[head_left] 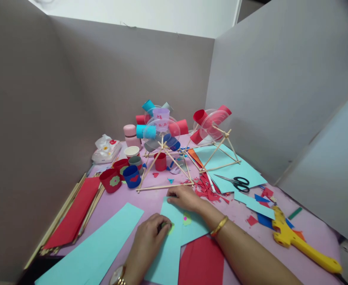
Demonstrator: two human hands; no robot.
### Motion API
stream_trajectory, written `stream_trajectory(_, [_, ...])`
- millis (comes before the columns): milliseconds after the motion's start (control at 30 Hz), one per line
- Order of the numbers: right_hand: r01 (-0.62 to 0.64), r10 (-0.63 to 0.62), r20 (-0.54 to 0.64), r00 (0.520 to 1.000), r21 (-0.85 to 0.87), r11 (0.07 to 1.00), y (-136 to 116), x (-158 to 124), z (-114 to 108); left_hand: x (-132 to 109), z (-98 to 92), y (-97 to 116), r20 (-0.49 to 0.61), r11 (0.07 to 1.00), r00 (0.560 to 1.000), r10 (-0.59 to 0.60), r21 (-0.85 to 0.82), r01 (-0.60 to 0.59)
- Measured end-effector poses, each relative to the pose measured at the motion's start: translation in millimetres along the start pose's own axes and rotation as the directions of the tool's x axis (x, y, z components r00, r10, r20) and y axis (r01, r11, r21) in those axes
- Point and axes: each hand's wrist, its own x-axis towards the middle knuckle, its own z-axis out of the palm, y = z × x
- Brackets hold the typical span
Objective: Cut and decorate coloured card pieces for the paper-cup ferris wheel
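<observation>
My left hand [152,239] is closed in a pinch over a light blue paper strip [168,257]. A small yellow-green paper piece [171,228] shows at its fingertips, partly hidden by them. At the strip's far end, the curled fingers and thumb of my right hand [184,197] grip the edge. Just right of the strip, a yellow-green paper flower with a pink dot [186,219] lies on another light blue sheet [196,229]. Red paper [202,261] sits partly under that sheet. One more light blue strip [97,245] lies to the left.
Stick-framed wheels with paper cups [162,132] stand at the back, another wheel [212,122] to their right. Decorated paper rings [110,180] cluster at left. Black scissors [241,183] and a yellow glue gun [301,241] lie right, among red paper scraps [206,188]. Grey panels enclose the table.
</observation>
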Motion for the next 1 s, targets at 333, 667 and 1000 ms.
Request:
stream_trajectory(333, [-0.009, 0.009, -0.013, 1.0, 0.013, 1.0, -0.2, 0.7, 1.6, 1.3, 1.1, 1.8, 0.015, 1.0, 1.0, 0.004, 0.005, -0.004])
stream_trajectory(667, [-0.015, 0.016, -0.015, 1.0, 0.02, 1.0, -1.0, 0.4, 1.1, 3.6, 2.7, 0.3, 0.02, 0.998, 0.999, 0.031, 0.062, -0.033])
stream_trajectory(1000, [-0.024, 0.025, -0.016, 1.0, 0.041, 0.999, -1.3, 0.1, 0.1, 3.1, 4.2, -4.4, 0.012, 0.996, 0.999, 0.036, 0.083, -0.036])
